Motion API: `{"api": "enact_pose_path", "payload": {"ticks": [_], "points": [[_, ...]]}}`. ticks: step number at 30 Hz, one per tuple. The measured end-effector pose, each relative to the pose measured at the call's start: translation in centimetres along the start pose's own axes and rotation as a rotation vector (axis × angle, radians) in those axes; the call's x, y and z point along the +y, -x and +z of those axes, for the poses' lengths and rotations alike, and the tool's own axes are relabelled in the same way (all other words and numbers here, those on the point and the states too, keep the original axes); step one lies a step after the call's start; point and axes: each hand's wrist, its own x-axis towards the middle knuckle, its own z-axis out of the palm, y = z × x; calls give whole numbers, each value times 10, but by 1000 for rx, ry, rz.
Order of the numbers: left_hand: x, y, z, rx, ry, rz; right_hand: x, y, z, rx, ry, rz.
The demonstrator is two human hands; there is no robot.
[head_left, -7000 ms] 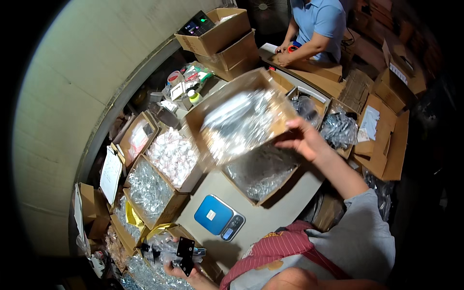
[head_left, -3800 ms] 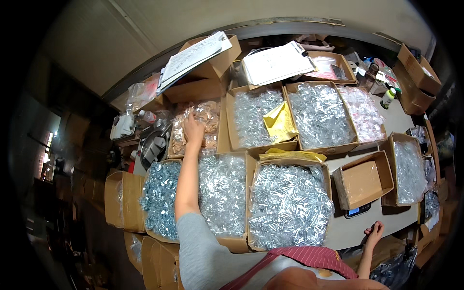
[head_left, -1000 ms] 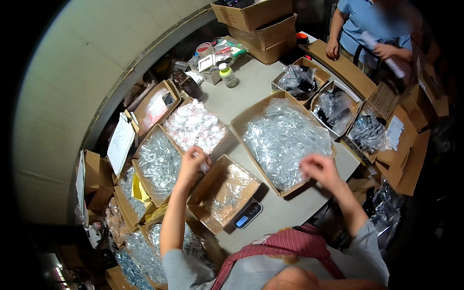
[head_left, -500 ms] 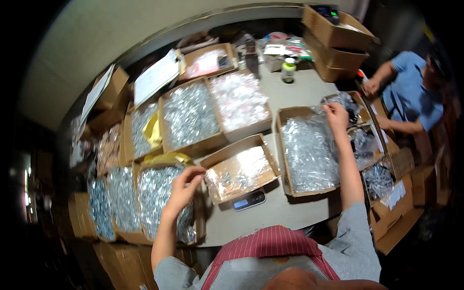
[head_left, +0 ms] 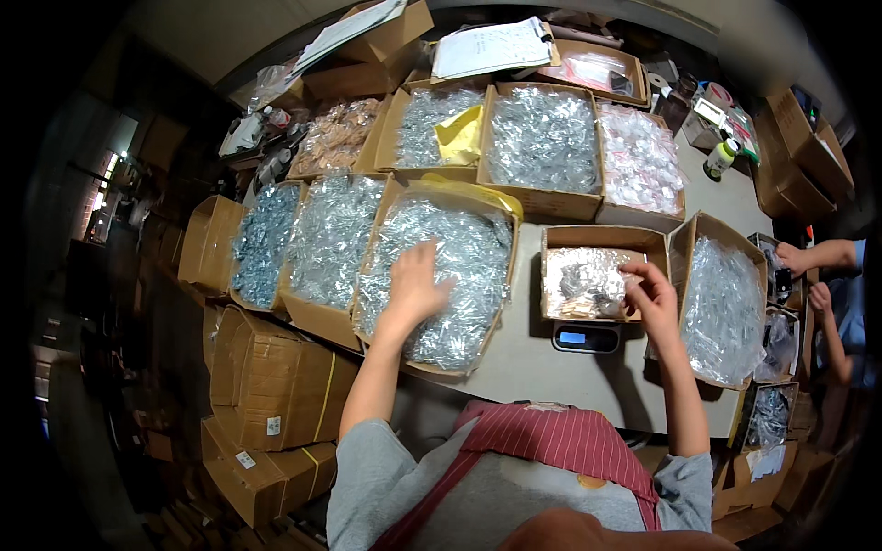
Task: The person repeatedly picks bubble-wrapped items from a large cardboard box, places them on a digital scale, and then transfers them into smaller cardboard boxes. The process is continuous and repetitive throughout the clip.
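Note:
My left hand [head_left: 415,286] rests on shiny clear plastic packets [head_left: 459,317] heaped in a cardboard box [head_left: 503,332]. Its thumb is spread from the fingers, and no packet shows lifted in it. Bent fingers bring my right hand [head_left: 652,296] over the right side of a small open carton [head_left: 606,236]. Whatever its fingertips pinch is too small to make out. Inside that carton lie several clear packets [head_left: 581,280]. A digital scale [head_left: 586,338] with a lit display sits at the carton's front edge. Right of my right hand stands a box of clear plastic bags [head_left: 721,308].
More boxes of packets [head_left: 542,138] line the table's far side, one with a yellow sheet [head_left: 459,136]. A clipboard [head_left: 491,48] lies behind them. A bottle [head_left: 721,160] stands at right, near a co-worker's hands [head_left: 792,259]. Closed cartons [head_left: 276,376] are stacked at lower left.
My view has turned left. My right hand has left the box of bags at right for the small carton. My left hand has moved from beside the carton onto the packets at left.

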Motion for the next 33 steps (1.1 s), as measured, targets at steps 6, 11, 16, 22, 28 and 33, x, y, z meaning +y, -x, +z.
{"api": "enact_pose_path", "payload": {"ticks": [6, 11, 16, 22, 28, 33], "points": [[-11, -11, -4, -156, 331, 72, 23, 30, 69, -74, -53, 25], [-22, 1, -40, -63, 1153, 26, 36, 75, 124, 82, -152, 28], [-93, 4, -81, 13, 2178, -396, 95, 110, 154, 204, 57, 126], [-237, 30, -76, 346, 1895, -636, 136, 137, 193, 313, 210, 106], [-266, 29, -54, 82, 641, -610, 146, 123, 203, 436, 612, -33], [-240, 22, -54, -172, 401, -460, 153, 119, 194, 443, 600, -108]]}}
